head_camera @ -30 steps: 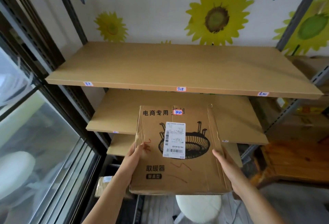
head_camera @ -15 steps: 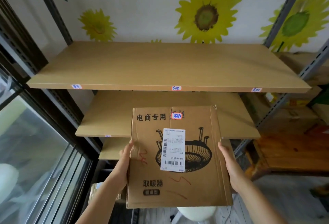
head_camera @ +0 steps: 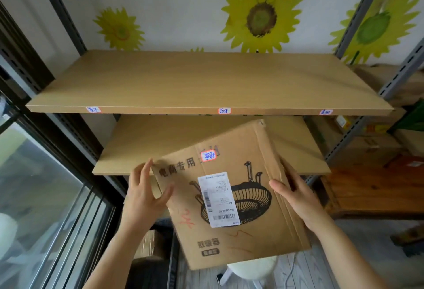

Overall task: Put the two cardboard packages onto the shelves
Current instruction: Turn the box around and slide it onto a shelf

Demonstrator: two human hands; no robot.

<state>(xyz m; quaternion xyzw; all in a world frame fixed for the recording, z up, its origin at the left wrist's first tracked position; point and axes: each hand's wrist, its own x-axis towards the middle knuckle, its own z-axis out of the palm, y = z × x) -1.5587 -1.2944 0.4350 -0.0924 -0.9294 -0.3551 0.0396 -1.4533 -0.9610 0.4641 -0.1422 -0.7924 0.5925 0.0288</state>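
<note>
I am holding a flat cardboard package (head_camera: pixel 231 199) in front of the shelves, and it is tilting with its far corner pointing up to the right. My right hand (head_camera: pixel 296 199) is gripping its right edge, with the thumb lying on top. My left hand (head_camera: pixel 144 194) is spread open at its left edge, with the thumb touching the cardboard; I cannot tell if the fingers are touching. The far corner is reaching over the middle shelf (head_camera: pixel 160 141), under the top shelf (head_camera: pixel 183 82). A white label (head_camera: pixel 218 199) is sticking on the package, over a drawing of a wire basket.
</note>
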